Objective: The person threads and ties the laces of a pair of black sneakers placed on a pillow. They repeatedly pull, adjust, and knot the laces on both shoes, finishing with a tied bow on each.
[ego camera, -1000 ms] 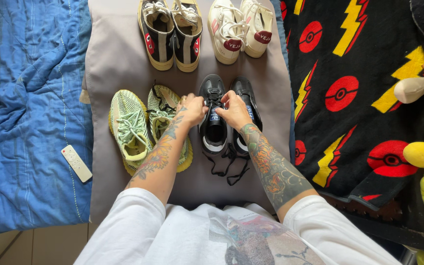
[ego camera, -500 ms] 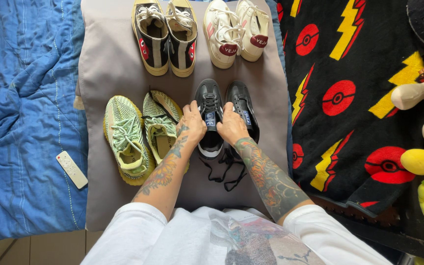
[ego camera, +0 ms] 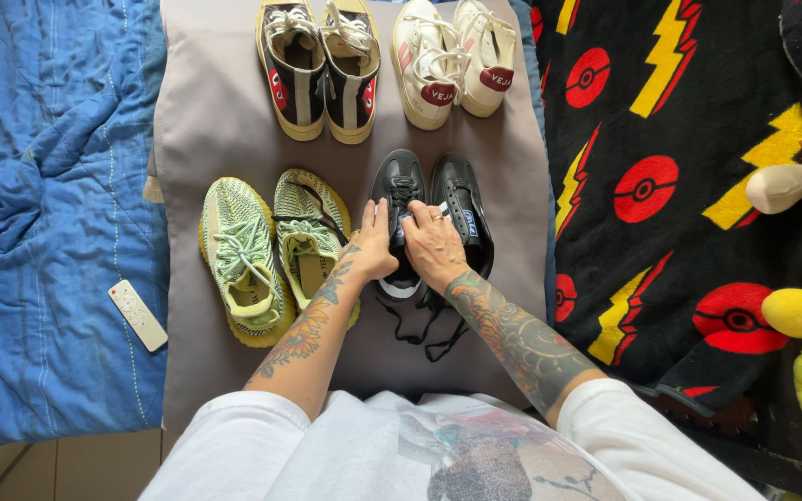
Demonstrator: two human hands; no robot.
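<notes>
Both hands work at the pair of black leather low-top sneakers [ego camera: 429, 218] that stands in the near row of a grey cloth mat [ego camera: 206, 121], just in front of the person's white shirt. The left hand [ego camera: 375, 249] lies curled over the left black shoe, fingers narrow and resting along its lacing, while the right hand [ego camera: 433, 243] is closed in a pinch at the throat between the two shoes, seemingly on a lace end or tongue; what exactly it grips is hidden by the fingers. Loose black laces [ego camera: 424, 325] trail from the heels onto the mat toward the person, so the lacing of this pair looks unfinished. Just beside it on the left, the pair of lime-green knitted sneakers [ego camera: 266, 246] stands untouched, and in the far row the black-and-cream high-top canvas shoes [ego camera: 322, 65] and the white leather sneakers with red heel tabs [ego camera: 457, 56] sit neatly side by side with laces in place. A white remote control [ego camera: 137, 315] lies well apart on the blue blanket [ego camera: 39, 232].
</notes>
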